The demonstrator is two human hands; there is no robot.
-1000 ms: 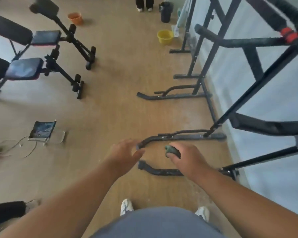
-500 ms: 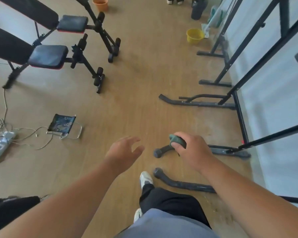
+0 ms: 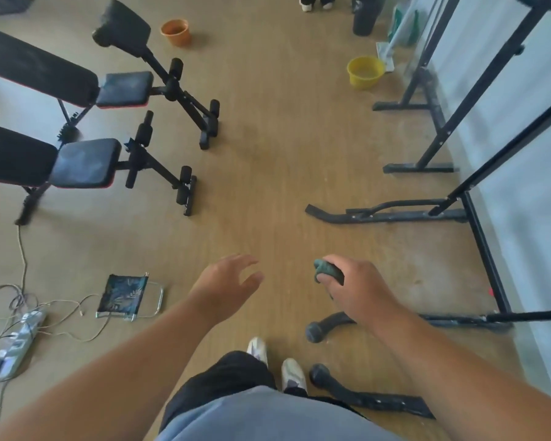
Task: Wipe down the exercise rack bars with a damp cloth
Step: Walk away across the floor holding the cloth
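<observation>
- The exercise rack stands along the right edge of the floor, against the wall. Its dark base bars reach out toward the middle. A second ago its upper bars filled the right of the view. Now only the feet and lower uprights show, so the gaze has dropped, probably toward the low bars as the next thing to wipe.
- Two weight benches sit at the floor's left edge.
- The yellow bucket is near the far right, and the orange bucket is at the far edge. What they hold is too blurred to tell.
- The left hand hangs free with its fingers spread.
- The right hand has risen off the near foot bar, its fingers curled round the cloth, which is bunched up.
</observation>
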